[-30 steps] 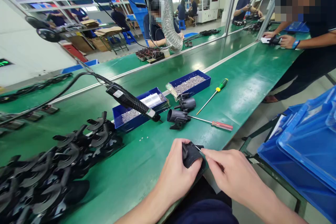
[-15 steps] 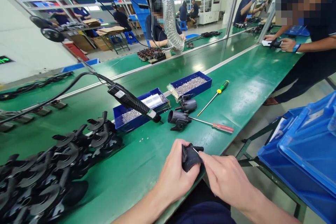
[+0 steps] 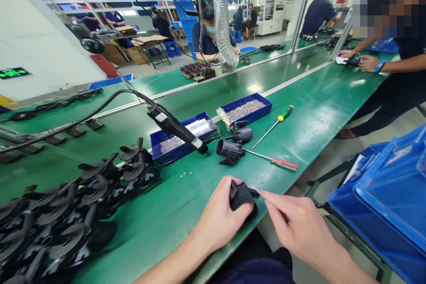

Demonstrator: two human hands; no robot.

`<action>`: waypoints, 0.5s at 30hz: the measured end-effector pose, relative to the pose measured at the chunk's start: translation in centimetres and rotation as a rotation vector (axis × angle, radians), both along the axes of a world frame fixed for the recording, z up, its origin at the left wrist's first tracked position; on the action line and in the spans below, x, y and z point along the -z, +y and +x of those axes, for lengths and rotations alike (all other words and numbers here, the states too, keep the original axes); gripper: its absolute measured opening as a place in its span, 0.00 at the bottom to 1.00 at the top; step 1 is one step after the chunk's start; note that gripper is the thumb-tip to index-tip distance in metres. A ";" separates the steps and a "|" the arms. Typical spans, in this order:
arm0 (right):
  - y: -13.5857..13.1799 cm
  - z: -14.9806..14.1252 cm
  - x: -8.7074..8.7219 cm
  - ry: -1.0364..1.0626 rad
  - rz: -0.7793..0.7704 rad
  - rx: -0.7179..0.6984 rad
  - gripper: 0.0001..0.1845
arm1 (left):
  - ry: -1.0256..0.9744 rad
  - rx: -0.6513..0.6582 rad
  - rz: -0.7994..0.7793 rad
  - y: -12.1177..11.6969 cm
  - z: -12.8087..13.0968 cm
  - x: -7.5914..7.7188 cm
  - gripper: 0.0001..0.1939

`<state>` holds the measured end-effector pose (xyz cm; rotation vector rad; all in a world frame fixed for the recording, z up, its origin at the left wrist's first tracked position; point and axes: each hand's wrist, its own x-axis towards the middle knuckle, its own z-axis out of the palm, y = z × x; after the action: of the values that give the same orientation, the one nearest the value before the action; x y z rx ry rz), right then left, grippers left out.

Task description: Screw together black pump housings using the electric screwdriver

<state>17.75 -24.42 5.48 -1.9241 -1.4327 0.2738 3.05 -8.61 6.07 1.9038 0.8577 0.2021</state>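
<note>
My left hand (image 3: 221, 215) is wrapped round a black plastic housing (image 3: 244, 199) close to the front edge of the green table. Between the thumb and fingers of my right hand (image 3: 296, 217) is a thin, pale metal pin (image 3: 255, 189), its tip beside the housing's short spout; its exact kind is too small to tell. Beyond my hands lie two dark tubular housings (image 3: 229, 151). A screwdriver with a red handle (image 3: 284, 163) and one with a green and yellow handle (image 3: 285, 113) lie on the table. A corded electric screwdriver (image 3: 176, 128) hangs above a blue screw tray.
Many black assembled parts (image 3: 89, 195) crowd the table's left side. Two blue trays (image 3: 248, 120) of small screws stand mid-table. Blue plastic crates (image 3: 392, 186) are at the right, below table height. A co-worker's hands (image 3: 364, 61) handle a dark part at the far right.
My right hand has drawn the pin slightly away from the housing, to the right. My left hand has turned the housing a little. The whole view has shifted slightly.
</note>
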 end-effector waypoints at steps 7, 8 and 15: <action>1.0 -0.6 -2.5 -0.019 -0.243 -0.043 0.18 | -0.008 0.001 0.057 -0.9 0.1 0.4 0.15; 1.2 -0.7 -2.8 -0.041 -0.273 -0.037 0.18 | -0.009 -0.001 0.060 -0.9 0.1 0.4 0.15; 1.8 -1.5 -3.8 -0.283 -0.612 0.027 0.18 | 0.008 -0.035 0.088 -1.5 0.3 0.4 0.15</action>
<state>16.27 -22.62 9.30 -2.5538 -1.6304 0.4870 3.36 -10.07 5.71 1.9739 0.9008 0.2569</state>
